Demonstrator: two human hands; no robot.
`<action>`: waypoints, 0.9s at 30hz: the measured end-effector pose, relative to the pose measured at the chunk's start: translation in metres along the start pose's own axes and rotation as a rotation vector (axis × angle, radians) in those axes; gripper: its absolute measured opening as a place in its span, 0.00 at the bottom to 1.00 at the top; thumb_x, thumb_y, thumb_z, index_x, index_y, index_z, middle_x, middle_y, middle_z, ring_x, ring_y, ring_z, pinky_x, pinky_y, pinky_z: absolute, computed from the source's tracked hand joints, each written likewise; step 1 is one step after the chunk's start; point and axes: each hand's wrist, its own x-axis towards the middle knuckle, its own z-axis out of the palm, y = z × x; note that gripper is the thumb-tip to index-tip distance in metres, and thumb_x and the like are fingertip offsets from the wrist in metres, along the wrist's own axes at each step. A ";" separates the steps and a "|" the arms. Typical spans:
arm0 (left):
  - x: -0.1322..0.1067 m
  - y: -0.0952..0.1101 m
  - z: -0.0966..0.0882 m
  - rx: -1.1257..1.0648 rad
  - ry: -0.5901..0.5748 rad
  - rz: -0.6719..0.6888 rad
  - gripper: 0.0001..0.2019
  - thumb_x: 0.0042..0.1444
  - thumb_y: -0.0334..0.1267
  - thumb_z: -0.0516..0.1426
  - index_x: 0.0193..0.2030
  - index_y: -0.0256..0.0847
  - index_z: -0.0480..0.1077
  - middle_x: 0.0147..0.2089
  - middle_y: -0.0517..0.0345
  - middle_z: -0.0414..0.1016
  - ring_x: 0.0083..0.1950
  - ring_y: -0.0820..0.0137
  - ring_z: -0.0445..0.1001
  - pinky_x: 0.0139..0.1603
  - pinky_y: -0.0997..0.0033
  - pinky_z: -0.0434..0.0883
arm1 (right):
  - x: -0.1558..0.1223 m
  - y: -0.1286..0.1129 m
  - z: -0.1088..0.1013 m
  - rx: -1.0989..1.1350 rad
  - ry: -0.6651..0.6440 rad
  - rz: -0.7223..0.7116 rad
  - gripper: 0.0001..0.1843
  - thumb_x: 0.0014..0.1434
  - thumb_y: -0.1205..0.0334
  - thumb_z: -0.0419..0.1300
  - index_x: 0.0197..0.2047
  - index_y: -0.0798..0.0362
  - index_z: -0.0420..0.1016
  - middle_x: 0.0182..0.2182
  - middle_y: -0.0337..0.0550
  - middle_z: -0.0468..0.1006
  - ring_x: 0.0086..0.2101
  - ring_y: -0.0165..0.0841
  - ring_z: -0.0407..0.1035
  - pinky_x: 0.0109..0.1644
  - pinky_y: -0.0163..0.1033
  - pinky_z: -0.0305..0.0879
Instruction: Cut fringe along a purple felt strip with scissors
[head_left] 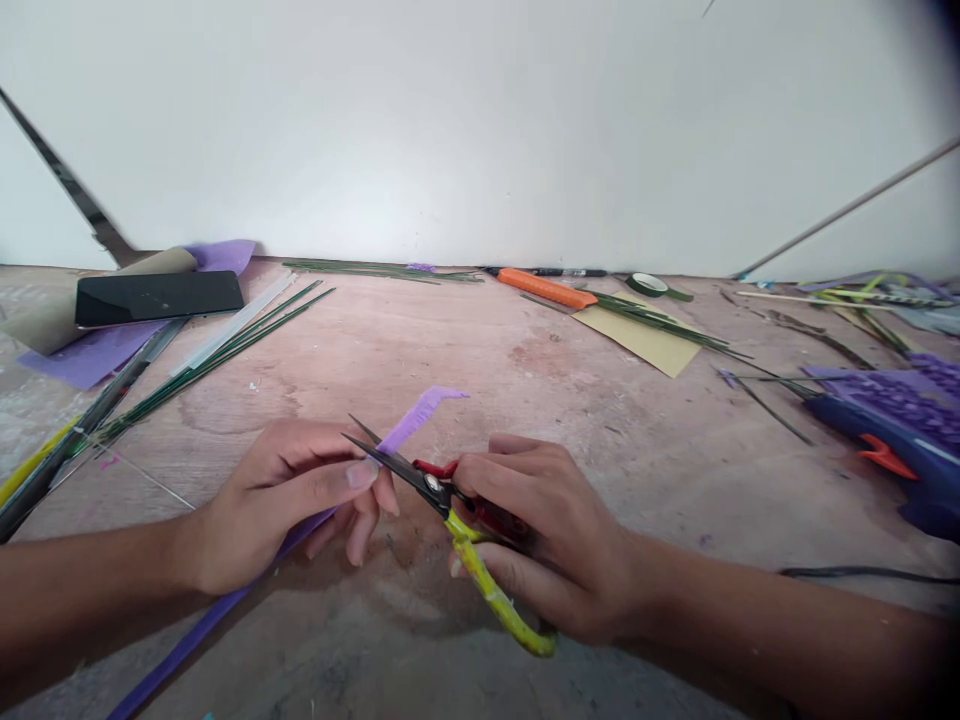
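A long purple crepe paper strip (420,415) is pinched between the thumb and fingers of my left hand (300,490). One end of it sticks up past my fingertips, and its long tail trails down under my wrist toward the lower left. My right hand (540,530) grips scissors (431,485) by handles wrapped in red and yellow. Their dark blades are parted slightly and lie across the strip, just beside my left thumb.
At the left are a black phone (157,298), purple paper (97,355) and green stems (247,335). An orange cutter (544,288), yellow paper (645,337) and green tape (647,285) lie toward the back. A blue glue gun (877,440) sits at the right, with a black cord (862,572) nearby.
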 end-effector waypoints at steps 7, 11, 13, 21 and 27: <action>-0.001 -0.001 0.000 0.029 0.015 0.044 0.15 0.66 0.45 0.53 0.37 0.35 0.73 0.22 0.59 0.73 0.17 0.80 0.60 0.17 0.80 0.55 | 0.003 -0.002 0.000 -0.009 0.022 0.031 0.13 0.59 0.60 0.56 0.29 0.51 0.54 0.23 0.32 0.63 0.22 0.27 0.51 0.30 0.36 0.45; 0.000 -0.001 0.002 0.043 0.013 0.074 0.15 0.67 0.44 0.52 0.40 0.36 0.74 0.23 0.59 0.74 0.18 0.80 0.59 0.18 0.81 0.56 | 0.003 -0.002 -0.001 -0.013 -0.005 0.042 0.12 0.56 0.61 0.55 0.28 0.51 0.53 0.23 0.32 0.62 0.22 0.27 0.50 0.30 0.37 0.44; 0.000 -0.001 0.002 0.059 0.005 0.082 0.14 0.67 0.44 0.52 0.40 0.36 0.74 0.23 0.59 0.74 0.18 0.81 0.60 0.18 0.81 0.57 | 0.003 -0.001 -0.001 -0.017 -0.014 0.046 0.12 0.56 0.61 0.55 0.28 0.51 0.53 0.23 0.32 0.62 0.22 0.27 0.51 0.30 0.37 0.44; 0.000 -0.001 0.002 0.108 0.016 0.101 0.13 0.68 0.41 0.52 0.39 0.36 0.74 0.22 0.60 0.74 0.18 0.81 0.61 0.19 0.82 0.58 | 0.002 -0.001 0.000 -0.030 -0.006 0.021 0.13 0.61 0.59 0.55 0.30 0.51 0.54 0.23 0.31 0.61 0.22 0.27 0.51 0.30 0.37 0.45; 0.002 -0.001 0.003 0.116 0.027 0.100 0.14 0.67 0.43 0.53 0.37 0.36 0.74 0.22 0.59 0.74 0.17 0.80 0.61 0.18 0.82 0.57 | 0.001 0.000 -0.001 -0.010 -0.014 -0.002 0.13 0.65 0.57 0.52 0.30 0.51 0.56 0.23 0.33 0.62 0.22 0.28 0.52 0.31 0.38 0.46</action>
